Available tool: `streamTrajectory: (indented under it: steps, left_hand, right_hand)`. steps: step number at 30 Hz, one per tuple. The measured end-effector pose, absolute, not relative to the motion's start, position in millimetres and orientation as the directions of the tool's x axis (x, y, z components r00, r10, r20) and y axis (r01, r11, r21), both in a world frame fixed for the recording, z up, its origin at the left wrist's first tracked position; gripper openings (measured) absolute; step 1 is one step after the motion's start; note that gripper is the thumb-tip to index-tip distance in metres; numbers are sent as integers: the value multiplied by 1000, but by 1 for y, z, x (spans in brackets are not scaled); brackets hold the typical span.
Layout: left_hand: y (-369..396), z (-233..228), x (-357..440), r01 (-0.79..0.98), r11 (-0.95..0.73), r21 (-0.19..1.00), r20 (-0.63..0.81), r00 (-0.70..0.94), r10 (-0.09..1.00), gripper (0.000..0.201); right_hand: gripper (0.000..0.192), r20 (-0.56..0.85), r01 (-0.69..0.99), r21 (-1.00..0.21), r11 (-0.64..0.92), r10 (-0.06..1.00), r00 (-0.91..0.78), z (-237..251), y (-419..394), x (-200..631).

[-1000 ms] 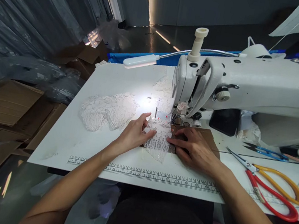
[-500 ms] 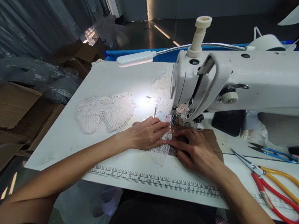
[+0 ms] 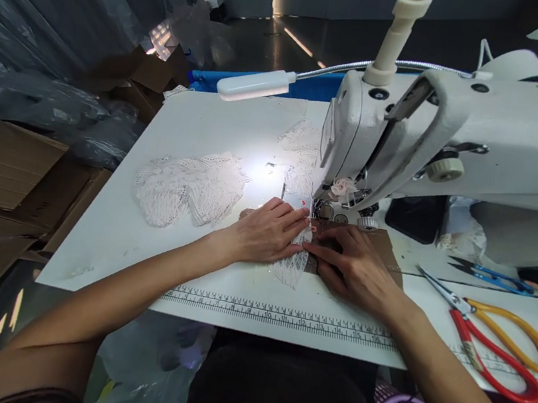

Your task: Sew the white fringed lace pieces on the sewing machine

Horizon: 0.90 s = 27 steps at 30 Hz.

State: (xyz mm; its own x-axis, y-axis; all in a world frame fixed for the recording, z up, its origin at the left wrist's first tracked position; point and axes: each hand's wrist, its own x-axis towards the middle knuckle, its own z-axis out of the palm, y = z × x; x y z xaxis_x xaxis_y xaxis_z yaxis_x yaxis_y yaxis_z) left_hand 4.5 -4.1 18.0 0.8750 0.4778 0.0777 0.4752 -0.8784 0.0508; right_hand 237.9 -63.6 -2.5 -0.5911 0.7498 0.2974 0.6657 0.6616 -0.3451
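While boxes (image 3: 6, 162) sit beside it, the white table (image 3: 106, 238) bears lace (image 3: 290, 271).

Head-worn view from above the near edge of the table (image 3: 107, 231), facing forward and down; sewing machine (image 3: 505, 139) close at right.

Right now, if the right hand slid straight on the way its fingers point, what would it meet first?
Most likely the left hand, lying over the white lace just ahead of the right hand. Whether the two hands touch is unclear.
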Motion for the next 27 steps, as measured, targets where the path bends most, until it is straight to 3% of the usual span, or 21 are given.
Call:
streamTrajectory:
  steps: [4,11,27]
  left_hand:
    - [-2,24,8,501,-866,16,59,864,501,49]
    - [-2,20,7,535,-837,111,104,832,545,49]
    - [-6,8,11,554,-811,187,170,795,582,50]
  right_hand:
    - [35,331,662,-363,656,755,-567,-6,-61,237]
    - [36,331,674,-395,624,781,-529,-10,-61,235]
    - [36,362,649,-441,620,785,-503,-11,-60,237]
